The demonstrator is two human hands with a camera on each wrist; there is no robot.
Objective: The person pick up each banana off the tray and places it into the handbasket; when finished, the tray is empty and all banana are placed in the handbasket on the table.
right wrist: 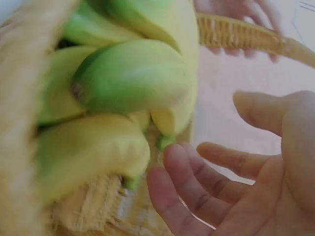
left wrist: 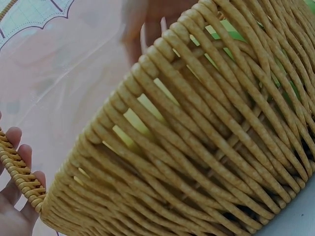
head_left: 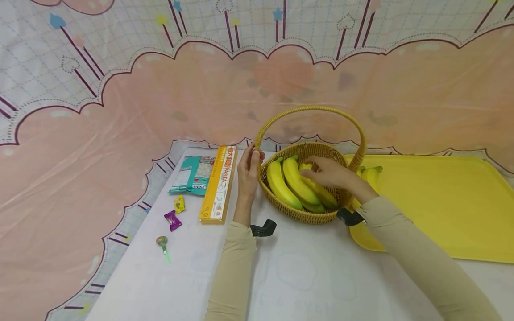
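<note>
A wicker basket (head_left: 309, 216) with a tall arched handle holds several yellow bananas (head_left: 297, 185) with green tips. My left hand (head_left: 247, 171) grips the foot of the handle on the left side, thumb in front and fingers behind it, as the left wrist view also shows at the handle (left wrist: 19, 172). Over the basket's right half reaches my right hand (head_left: 329, 173), its fingers spread and loosely bent. In the right wrist view, nothing lies between the thumb and fingers of that right hand (right wrist: 221, 182), and the fingertips are right by the banana stems.
A yellow tray (head_left: 433, 209) stands on the right, with more bananas (head_left: 372, 176) at its left end by the basket. On the left lie a pasta box (head_left: 218, 187), a teal packet (head_left: 194, 174), a yellow candy (head_left: 179, 203), a purple candy (head_left: 173, 220) and a lollipop (head_left: 162, 243).
</note>
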